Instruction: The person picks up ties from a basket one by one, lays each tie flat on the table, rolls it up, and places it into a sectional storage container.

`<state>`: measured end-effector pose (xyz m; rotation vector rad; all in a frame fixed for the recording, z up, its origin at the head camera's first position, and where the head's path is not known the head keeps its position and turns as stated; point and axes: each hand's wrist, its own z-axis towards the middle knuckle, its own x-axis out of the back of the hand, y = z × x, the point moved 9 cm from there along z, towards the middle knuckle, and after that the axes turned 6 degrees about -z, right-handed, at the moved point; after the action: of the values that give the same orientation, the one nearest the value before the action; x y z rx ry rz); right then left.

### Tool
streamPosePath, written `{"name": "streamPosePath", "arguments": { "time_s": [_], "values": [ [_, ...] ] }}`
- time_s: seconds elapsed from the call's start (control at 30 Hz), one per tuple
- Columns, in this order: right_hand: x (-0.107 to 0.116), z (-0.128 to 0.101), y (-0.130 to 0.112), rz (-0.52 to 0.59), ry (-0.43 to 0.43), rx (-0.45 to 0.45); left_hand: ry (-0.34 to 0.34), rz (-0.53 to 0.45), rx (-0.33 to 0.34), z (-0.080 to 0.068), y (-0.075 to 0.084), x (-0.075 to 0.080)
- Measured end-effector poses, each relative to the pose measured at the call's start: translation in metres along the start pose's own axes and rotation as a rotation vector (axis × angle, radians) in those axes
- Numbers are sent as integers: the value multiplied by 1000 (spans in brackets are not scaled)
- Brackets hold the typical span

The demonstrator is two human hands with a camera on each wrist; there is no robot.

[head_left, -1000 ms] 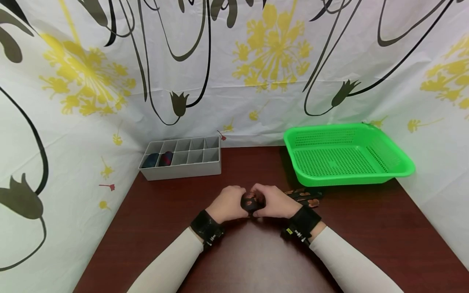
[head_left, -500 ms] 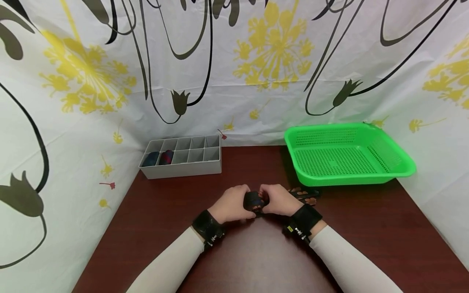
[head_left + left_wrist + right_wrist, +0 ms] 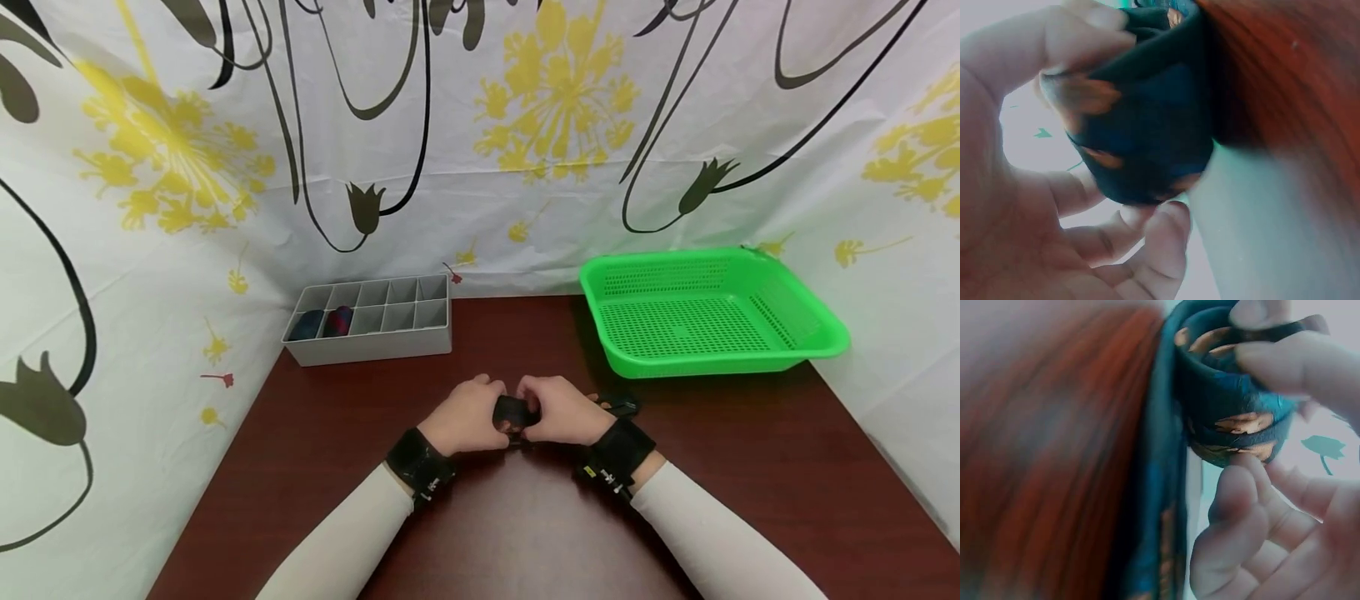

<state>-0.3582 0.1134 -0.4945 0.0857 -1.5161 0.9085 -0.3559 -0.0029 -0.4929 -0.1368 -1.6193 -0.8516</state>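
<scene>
- Sock roll (image 3: 513,411): a dark, soft bundle with orange patches, held just above the brown table (image 3: 360,433), near its middle, between both hands.
- Grey divider box (image 3: 372,319) stands at the far left of the table; two of its left compartments hold dark rolled bundles.
- Left hand (image 3: 465,415) curls round the roll's left side; in the left wrist view the thumb and fingers (image 3: 1166,240) wrap it.
- Handling, as I judge it: light, limp knit cloth, not fragile, not slippery, but apt to unroll, so hold it round the middle with a gentle squeeze.
- Right hand (image 3: 558,410) grips the right side, fingertips (image 3: 1238,490) pressing the rolled layers; a loose tail (image 3: 618,406) trails onto the table beside it.
- Green basket (image 3: 817,337) sits far right.
</scene>
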Motion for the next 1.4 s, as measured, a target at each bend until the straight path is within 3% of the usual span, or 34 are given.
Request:
{"name": "streamPosePath", "arguments": {
  "time_s": [0.17,0.33,0.5,0.67,0.73,0.93,1.07,1.2,1.4],
  "values": [
    [-7,-1,20,-45,-41,-86,-26,-67,38,3,-7,-11],
    [-8,0,20,-38,-71,-65,19,-92,36,5,-8,-14],
    [-2,0,3,27,-61,18,84,54,48,1,-4,-3],
    [5,2,-4,11,10,42,62,183,52,-4,1,4],
    [4,2,0,-21,16,26,42,142,50,-4,1,4],
    [-6,-1,20,-69,-25,-28,0,-102,37,-1,-4,-6],
    [-9,-1,24,-63,-71,-43,15,-129,19,2,-5,-10],
    [-5,-2,14,-29,-115,-34,51,-54,27,2,-5,-7],
    [3,-4,-5,52,-95,-5,56,124,-1,-3,5,2]
  ]
}}
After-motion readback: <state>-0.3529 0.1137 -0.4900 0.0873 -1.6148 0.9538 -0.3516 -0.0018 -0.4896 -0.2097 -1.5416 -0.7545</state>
